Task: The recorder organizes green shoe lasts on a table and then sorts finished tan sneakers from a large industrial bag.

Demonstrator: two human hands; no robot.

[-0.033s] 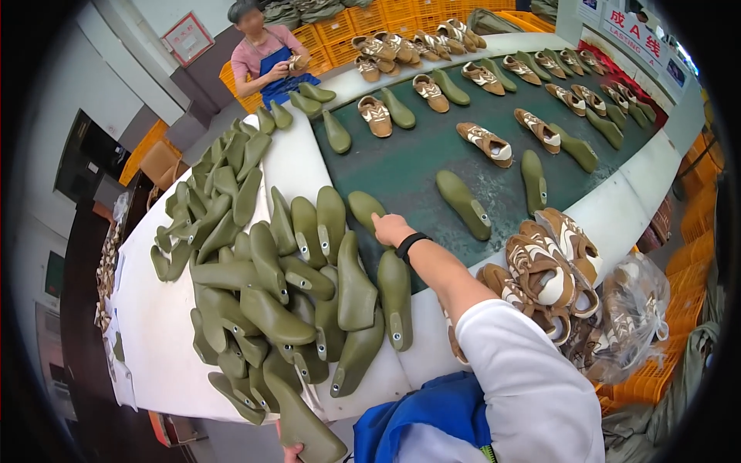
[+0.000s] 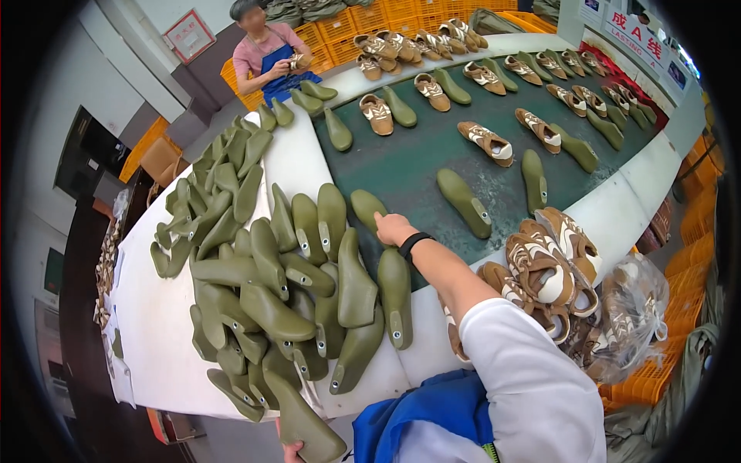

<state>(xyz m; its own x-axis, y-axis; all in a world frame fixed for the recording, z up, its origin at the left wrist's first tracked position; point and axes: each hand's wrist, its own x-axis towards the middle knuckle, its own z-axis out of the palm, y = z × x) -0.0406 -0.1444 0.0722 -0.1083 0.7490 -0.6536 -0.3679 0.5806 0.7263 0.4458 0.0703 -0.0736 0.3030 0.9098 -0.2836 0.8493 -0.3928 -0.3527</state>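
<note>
My right hand (image 2: 394, 229), a black band on its wrist, reaches over the near corner of the green belt (image 2: 401, 170). Its fingers are closed on the end of an olive-green shoe last (image 2: 369, 207) lying there. At the lower edge, my left hand (image 2: 292, 451) shows only in part; its fingers grip another shoe last (image 2: 306, 423), held tilted beside the pile. A large heap of shoe lasts (image 2: 274, 312) covers the white tabletop on the left. One more last (image 2: 395, 293) lies just below my right wrist.
Brown-and-white shoes (image 2: 485, 143) and lasts stand in rows along the belt. More shoes (image 2: 544, 266) are piled by my right forearm, near a clear plastic bag of shoes (image 2: 629, 309). Orange crates (image 2: 671, 324) line the right side. A co-worker (image 2: 270, 58) in a blue apron handles a shoe.
</note>
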